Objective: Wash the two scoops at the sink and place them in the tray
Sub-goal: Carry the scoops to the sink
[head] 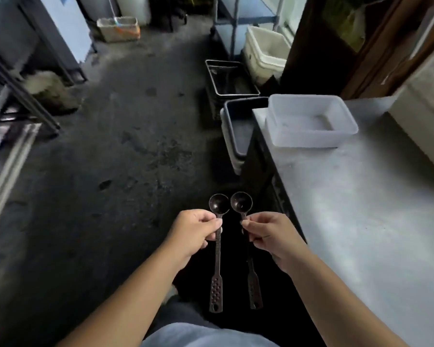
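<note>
I hold two dark long-handled scoops side by side over the floor, bowls pointing away from me. My left hand (194, 230) pinches the left scoop (219, 204) just below its bowl. My right hand (268, 235) grips the right scoop (241, 202) at the same spot. Both perforated handle ends hang down toward my body. A translucent white plastic tray (311, 136) stands on the grey steel counter (361, 209) ahead to my right. No sink is in view.
Beside the counter's far end, stacked grey tubs (236, 128) sit on the floor, with a metal tray on a crate (229, 78) and a white bin (264, 52) behind them. Steel racks (15, 96) line the left. The wet dark floor (110, 159) runs ahead.
</note>
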The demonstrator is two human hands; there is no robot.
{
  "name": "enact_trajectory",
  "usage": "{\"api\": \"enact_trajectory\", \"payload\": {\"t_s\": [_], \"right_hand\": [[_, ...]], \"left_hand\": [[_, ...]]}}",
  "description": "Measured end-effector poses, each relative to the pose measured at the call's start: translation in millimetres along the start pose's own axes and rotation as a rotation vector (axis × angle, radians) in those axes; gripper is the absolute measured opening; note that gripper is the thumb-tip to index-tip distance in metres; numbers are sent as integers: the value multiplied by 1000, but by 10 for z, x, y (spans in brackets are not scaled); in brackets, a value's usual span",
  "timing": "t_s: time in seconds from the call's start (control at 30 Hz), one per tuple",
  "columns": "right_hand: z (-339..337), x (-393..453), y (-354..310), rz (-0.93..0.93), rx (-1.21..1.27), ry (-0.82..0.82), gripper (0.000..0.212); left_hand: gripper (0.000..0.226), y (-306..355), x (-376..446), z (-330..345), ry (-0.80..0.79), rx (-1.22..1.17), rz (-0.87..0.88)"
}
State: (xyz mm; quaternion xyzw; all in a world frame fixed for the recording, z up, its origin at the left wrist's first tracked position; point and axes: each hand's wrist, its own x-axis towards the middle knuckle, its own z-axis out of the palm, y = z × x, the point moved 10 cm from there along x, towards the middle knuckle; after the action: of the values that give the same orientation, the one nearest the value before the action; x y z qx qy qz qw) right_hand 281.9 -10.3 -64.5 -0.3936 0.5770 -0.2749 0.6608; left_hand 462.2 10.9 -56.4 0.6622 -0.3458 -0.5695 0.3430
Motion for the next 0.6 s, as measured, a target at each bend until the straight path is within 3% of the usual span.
{"api": "enact_trajectory", "payload": {"t_s": [0.37,0.6], "right_hand": [[2976,965,-743,-30,-263,-365,23],[4605,1319,-910,-9,-386,-599,27]], "left_hand": [[18,-189,104,-2918,374,-224,7],[18,-467,15,-4308,594,-348,-51]]}}
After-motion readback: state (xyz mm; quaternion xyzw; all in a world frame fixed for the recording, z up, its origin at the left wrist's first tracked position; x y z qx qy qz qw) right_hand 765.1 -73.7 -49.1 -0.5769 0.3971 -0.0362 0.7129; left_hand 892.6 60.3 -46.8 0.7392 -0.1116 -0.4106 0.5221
